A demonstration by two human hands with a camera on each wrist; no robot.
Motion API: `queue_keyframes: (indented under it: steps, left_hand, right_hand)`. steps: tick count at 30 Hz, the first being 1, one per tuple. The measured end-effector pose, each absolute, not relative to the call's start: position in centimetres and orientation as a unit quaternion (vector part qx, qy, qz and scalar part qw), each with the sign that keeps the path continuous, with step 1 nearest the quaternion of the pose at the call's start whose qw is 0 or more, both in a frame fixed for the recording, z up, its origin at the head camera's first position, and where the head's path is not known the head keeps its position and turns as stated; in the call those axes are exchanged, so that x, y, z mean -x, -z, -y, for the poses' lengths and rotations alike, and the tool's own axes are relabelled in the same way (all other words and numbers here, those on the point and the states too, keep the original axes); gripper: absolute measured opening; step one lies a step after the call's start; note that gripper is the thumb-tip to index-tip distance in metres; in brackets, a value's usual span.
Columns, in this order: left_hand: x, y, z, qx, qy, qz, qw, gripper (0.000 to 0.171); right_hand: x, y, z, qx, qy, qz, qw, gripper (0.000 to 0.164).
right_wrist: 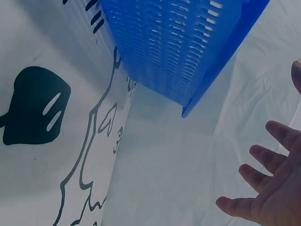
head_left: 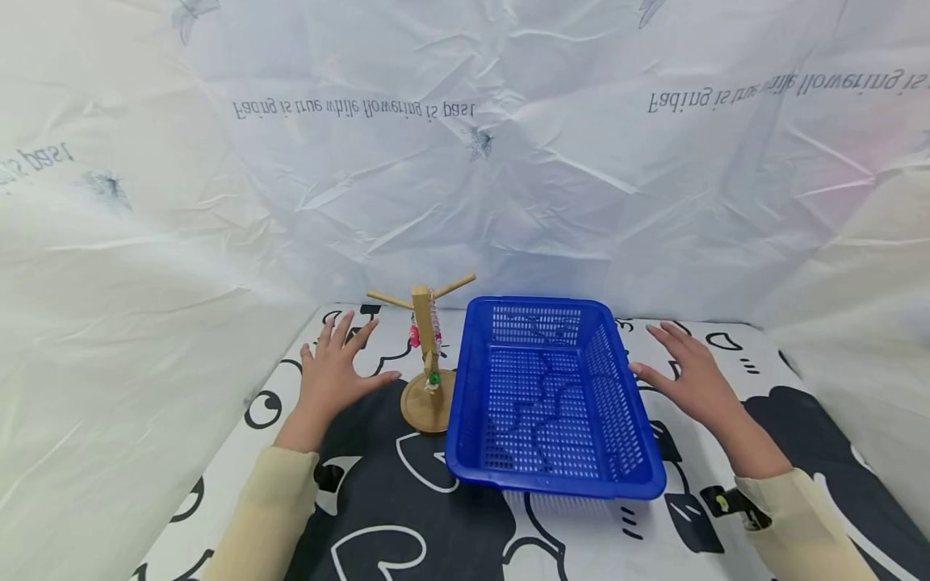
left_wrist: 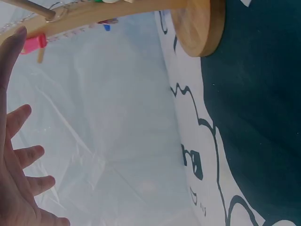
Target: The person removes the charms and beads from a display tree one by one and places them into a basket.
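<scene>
A wooden jewelry stand (head_left: 423, 331) with a round base (head_left: 429, 411) and thin side pegs stands left of the blue basket. Beaded bracelets (head_left: 435, 315), some with pink pieces, hang from it, and a small green piece shows low on its post. My left hand (head_left: 330, 379) is spread just left of the stand, holding nothing. The blue plastic basket (head_left: 555, 488) has perforated walls, and nothing lies inside it. To its right hovers my right hand (head_left: 690, 375), fingers extended, thumb close to the rim; in the right wrist view the hand is apart from the basket wall (right_wrist: 174, 52).
A black-and-white cartoon-print cloth (head_left: 407, 524) covers the table. White plastic sheeting (head_left: 407, 186) with printed lettering rises behind it and along both sides. Dark wristbands show at both sleeves.
</scene>
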State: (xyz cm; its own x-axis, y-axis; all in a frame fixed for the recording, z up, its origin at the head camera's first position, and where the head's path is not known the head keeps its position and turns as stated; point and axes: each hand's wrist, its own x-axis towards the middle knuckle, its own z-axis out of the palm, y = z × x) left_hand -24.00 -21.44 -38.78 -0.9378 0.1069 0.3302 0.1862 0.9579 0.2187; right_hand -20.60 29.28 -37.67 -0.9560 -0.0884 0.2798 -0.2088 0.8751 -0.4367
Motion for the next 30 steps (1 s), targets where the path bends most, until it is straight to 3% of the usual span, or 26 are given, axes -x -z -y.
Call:
queue_keyframes:
  steps: [12,21,30]
  left_hand:
    - [23.1,38.4,21.0,0.116,0.192,0.955,0.192,0.086]
    - [22.4,37.7,21.0,0.120,0.242,0.948,0.168,0.081]
    - [22.0,36.5,21.0,0.118,0.318,0.932,0.130,0.076]
  right_hand:
    - [19.3,36.1,-28.4,-0.059,-0.251,0.964,0.071,0.081]
    - [18.6,34.9,-27.7,-0.068,-0.268,0.959,0.057,0.076]
    - [18.3,33.4,-26.7,-0.086,-0.290,0.951,0.054,0.061]
